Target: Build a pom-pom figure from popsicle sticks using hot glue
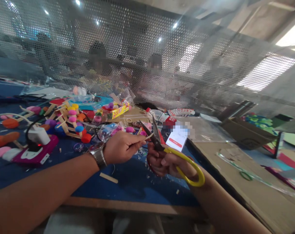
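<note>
My left hand (120, 146), with a metal watch (98, 155) on its wrist, pinches a thin wooden craft stick (148, 137) between thumb and finger. The stick's free end points right, toward the blades of the scissors (157, 138); whether they touch it I cannot tell. Wrapped round the yellow handles is my right hand (168, 162), and the blades stand apart, pointing up and left. A short flat piece of craft stick (108, 177) lies on the blue table (89, 185) below my left hand. Small scraps are scattered under both hands.
Colourful stick-and-ball models (69, 118) crowd the left, beside a purple power strip (40, 151) with a white charger (39, 136). A lit phone (178, 138) lies behind my right hand, near a bottle (166, 118). Cardboard (235, 172) covers the right side. A perforated screen (137, 48) rises behind.
</note>
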Available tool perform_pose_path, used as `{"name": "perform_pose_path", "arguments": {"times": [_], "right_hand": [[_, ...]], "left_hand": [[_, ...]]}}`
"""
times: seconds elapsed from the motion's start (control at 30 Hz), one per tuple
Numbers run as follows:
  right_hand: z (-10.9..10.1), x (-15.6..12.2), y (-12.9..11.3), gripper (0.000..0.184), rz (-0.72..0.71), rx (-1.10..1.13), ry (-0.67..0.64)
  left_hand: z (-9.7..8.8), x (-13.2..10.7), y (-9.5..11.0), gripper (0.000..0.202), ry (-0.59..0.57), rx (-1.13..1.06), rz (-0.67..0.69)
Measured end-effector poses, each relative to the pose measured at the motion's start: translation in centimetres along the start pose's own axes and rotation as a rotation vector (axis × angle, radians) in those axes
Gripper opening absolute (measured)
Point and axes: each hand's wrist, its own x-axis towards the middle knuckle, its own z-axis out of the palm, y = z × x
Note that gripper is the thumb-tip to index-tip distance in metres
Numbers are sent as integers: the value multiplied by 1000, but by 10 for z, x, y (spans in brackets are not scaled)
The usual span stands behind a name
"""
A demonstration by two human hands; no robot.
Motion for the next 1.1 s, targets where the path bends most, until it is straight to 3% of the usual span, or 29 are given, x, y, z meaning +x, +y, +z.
{"name": "perform_pose_path", "arguments": {"times": [0.17,0.33,0.4,0.5,0.63,0.7,0.9,1.1], "right_hand": [[0,-2,-5,20,82,89,-84],[1,0,-2,24,-61,-48,113],[4,2,-3,24,-148,-218,239],[10,3,-8,20,-230,-644,443],[11,4,-14,24,-176,-1103,569],[10,4,-14,27,-121,-1166,558],[12,7,-12,26,-2,-1232,515],[17,9,-12,20,21,-1306,501]], "left_hand": [[3,-2,-2,30,43,-21,-5],[1,-1,-1,30,17,-23,-101],[2,-2,-2,31,-57,1,-133],[4,-3,-3,28,-245,48,-150],[6,-2,-2,25,-427,122,-169],[6,-2,-2,27,-396,130,-169],[7,-3,-5,32,-80,76,-167],[8,-4,-8,28,-32,-41,-188]]}}
